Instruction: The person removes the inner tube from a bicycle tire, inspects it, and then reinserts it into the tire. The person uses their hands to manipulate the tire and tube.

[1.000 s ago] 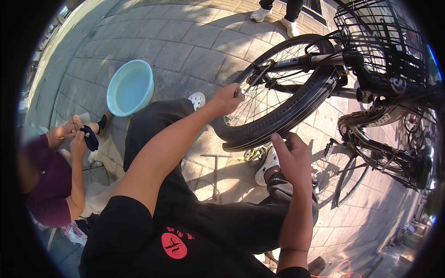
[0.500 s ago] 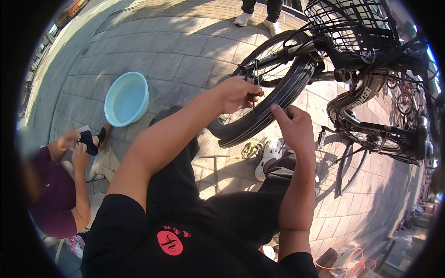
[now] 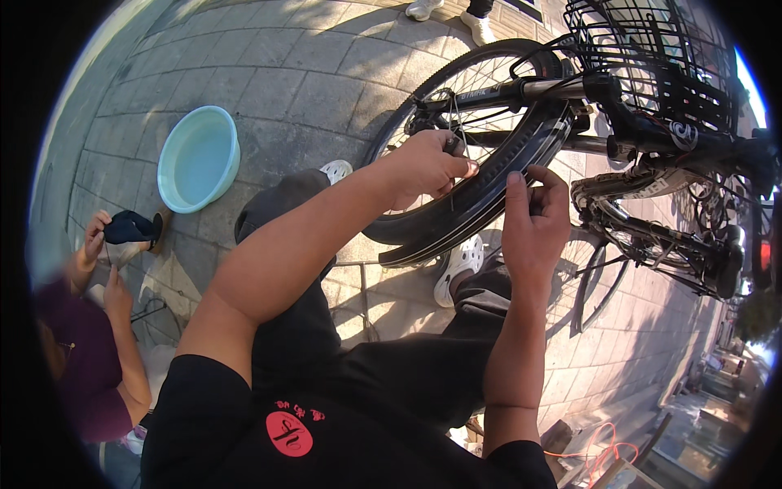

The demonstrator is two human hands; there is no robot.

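A black bicycle's front wheel (image 3: 399, 138) stands before me, with a black, pale-striped mudguard (image 3: 440, 244) along its near side. My left hand (image 3: 428, 169) is closed with curled fingers at the wheel's side, around a thin metal stay (image 3: 458, 114) that runs past the fingers. Right of the mudguard, my right hand (image 3: 535, 224) is raised with its thumb up and fingers curled. A dark spot shows between that thumb and the fingers; whether it is a small object or shadow I cannot make out.
A wire basket (image 3: 652, 61) sits over the bicycle's front. On the paving at left stands a pale blue basin (image 3: 199, 159). A seated person in a purple top (image 3: 81, 359) handles a dark item nearby. An orange cord (image 3: 599, 448) lies at lower right.
My right thumb has come away from the mudguard's edge, and its fingers have curled. My left hand remains at the stay. The view has shifted a little.
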